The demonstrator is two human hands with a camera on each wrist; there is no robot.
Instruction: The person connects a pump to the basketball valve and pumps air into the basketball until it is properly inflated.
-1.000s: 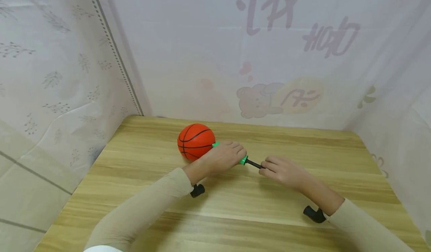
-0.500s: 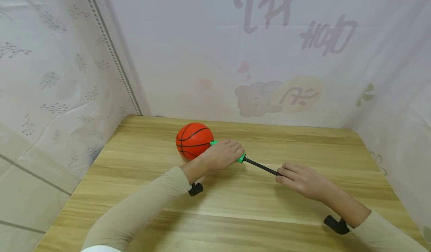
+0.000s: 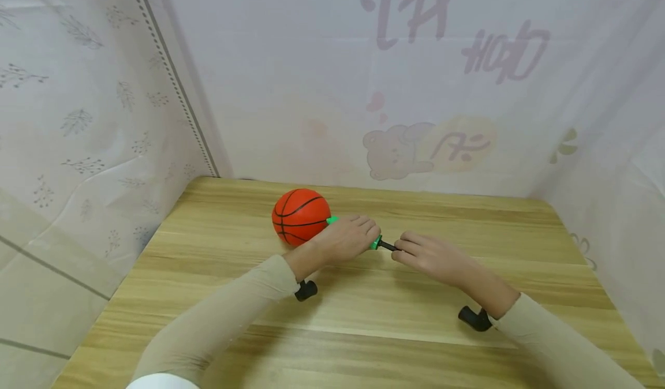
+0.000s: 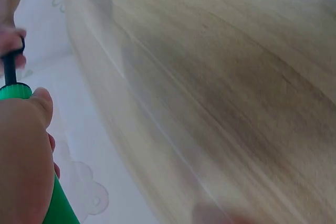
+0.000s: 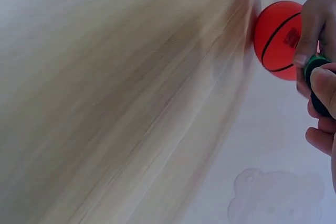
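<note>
In the head view, my left hand (image 3: 343, 242) grips the green barrel of a hand pump (image 3: 375, 243). Its far end meets or comes very near the orange toy basketball (image 3: 301, 216); my hand and wrist partly cover that area. My right hand (image 3: 436, 259) holds the black handle at the pump's other end, with a short stretch of black rod (image 3: 388, 245) showing between the two hands. The left wrist view has the green barrel (image 4: 60, 208) under my left palm. Thumb and fingers of my right hand wrap the dark handle (image 5: 318, 87) in the right wrist view.
A wood-grain table (image 3: 363, 320) lies under both hands. Pale printed cloth (image 3: 291, 89) hangs behind it and at the sides. Black camera mounts (image 3: 474, 318) stick out below both wrists.
My right hand first moved right, drawing out a long length of black rod, then came back left, so only a short part shows. My left hand and the basketball stayed nearly still.
</note>
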